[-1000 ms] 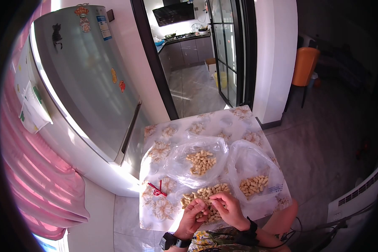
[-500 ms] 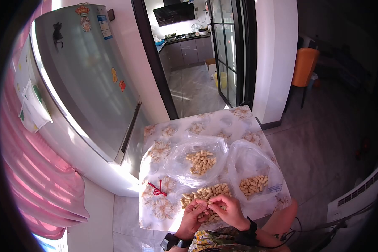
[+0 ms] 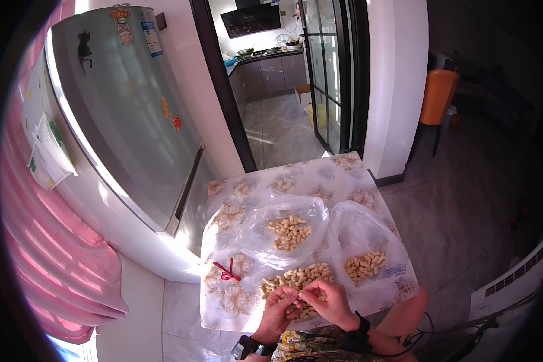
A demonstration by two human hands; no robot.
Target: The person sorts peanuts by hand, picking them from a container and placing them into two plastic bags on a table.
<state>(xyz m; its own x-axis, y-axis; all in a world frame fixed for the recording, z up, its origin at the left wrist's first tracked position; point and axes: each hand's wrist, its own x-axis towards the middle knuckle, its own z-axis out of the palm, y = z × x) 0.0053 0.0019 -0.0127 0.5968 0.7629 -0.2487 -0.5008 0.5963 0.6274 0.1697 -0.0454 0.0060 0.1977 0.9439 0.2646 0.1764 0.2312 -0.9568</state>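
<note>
Close together over the near pile of peanuts (image 3: 308,273), both my hands are closed in a pinch. My left hand (image 3: 279,306) and my right hand (image 3: 327,301) meet at the fingertips on one small pale peanut (image 3: 300,294), mostly covered by the fingers. Behind them a clear plastic bag (image 3: 256,224) lies spread with unshelled peanuts (image 3: 291,234) on it. To the right, another open plastic bag (image 3: 344,223) holds more peanuts (image 3: 364,266).
The table (image 3: 223,314) has a flowered cover, with a red tie (image 3: 227,271) at its left. A fridge (image 3: 120,108) stands to the left, beyond a pink curtain (image 3: 54,253). An orange chair (image 3: 438,96) is at the right, and a glass door (image 3: 326,78) opens to a kitchen.
Hardly anything differs. Both hands stay pinched together over the near pile, with only a slight shift of the fingertips. The bags and peanut piles keep their places.
</note>
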